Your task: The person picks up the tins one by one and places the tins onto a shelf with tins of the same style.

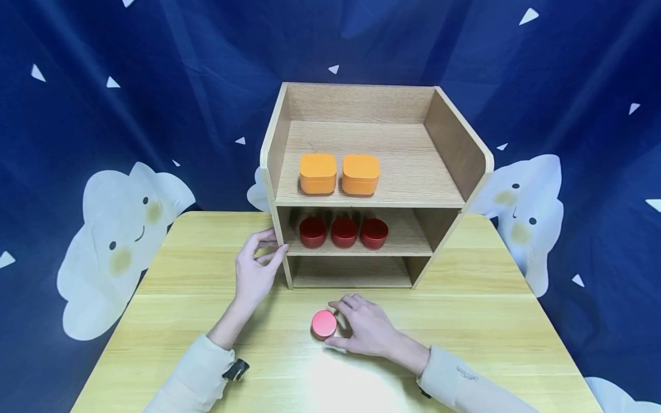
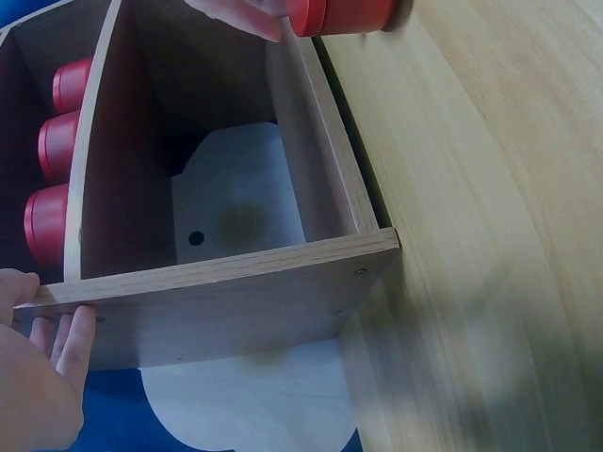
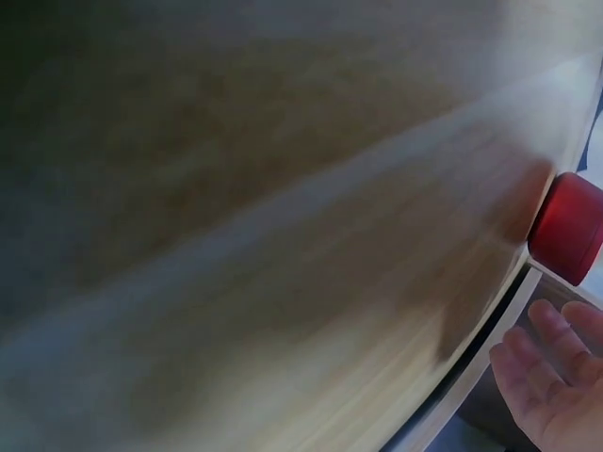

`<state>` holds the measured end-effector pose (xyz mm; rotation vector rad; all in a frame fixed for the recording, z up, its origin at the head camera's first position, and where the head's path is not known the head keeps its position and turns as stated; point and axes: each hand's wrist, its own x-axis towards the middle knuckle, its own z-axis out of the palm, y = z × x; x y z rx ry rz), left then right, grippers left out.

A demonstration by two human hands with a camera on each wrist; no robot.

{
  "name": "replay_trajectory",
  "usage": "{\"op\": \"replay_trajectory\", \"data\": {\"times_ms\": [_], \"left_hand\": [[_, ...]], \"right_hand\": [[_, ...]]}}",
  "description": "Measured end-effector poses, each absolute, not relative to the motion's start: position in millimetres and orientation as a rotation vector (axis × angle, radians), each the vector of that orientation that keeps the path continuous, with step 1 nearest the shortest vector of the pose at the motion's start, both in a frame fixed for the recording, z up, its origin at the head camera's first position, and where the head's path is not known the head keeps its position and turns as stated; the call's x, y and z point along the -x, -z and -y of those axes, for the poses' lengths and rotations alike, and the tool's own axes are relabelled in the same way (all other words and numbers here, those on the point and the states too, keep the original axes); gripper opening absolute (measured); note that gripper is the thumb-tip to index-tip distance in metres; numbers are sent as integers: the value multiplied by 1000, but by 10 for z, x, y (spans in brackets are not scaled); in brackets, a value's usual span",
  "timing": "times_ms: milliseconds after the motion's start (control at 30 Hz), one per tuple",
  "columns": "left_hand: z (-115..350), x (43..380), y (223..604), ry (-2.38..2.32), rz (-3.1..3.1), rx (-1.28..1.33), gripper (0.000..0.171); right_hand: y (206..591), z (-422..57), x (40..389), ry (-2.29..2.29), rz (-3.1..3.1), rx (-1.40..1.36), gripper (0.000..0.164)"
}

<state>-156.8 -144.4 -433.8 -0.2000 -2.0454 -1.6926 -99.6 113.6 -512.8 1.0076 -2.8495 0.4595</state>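
My left hand [image 1: 256, 269] grips the left side panel of a wooden shelf [image 1: 283, 229]. In the left wrist view its thumb lies on the panel's front edge and the fingers press the outer face. On the table in front of the shelf stands a round red tin [image 1: 324, 324] with a pinkish shine on its lid. My right hand [image 1: 369, 328] is just right of this tin, thumb and fingers spread and curved toward it. A gap shows between the fingers [image 3: 556, 353] and the tin in the right wrist view.
Several red tins are here: a row of three, among them the middle tin [image 1: 343, 232], sits on the middle shelf. Two orange boxes, the left box [image 1: 318, 174] and the right box [image 1: 360, 175], stand on top. Behind the table [image 1: 206, 258] hangs a blue curtain [image 1: 217, 74].
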Motion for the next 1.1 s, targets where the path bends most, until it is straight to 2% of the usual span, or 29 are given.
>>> {"op": "replay_trajectory", "data": {"times_ms": [333, 1100], "left_hand": [[1440, 1565, 4335, 1690, 2029, 217, 35], [1452, 1571, 4352, 1697, 2014, 228, 36]], "right_hand": [[5126, -1100, 1019, -433, 2787, -1044, 75], [5145, -1087, 1061, -330, 2828, -1166, 58]]}}
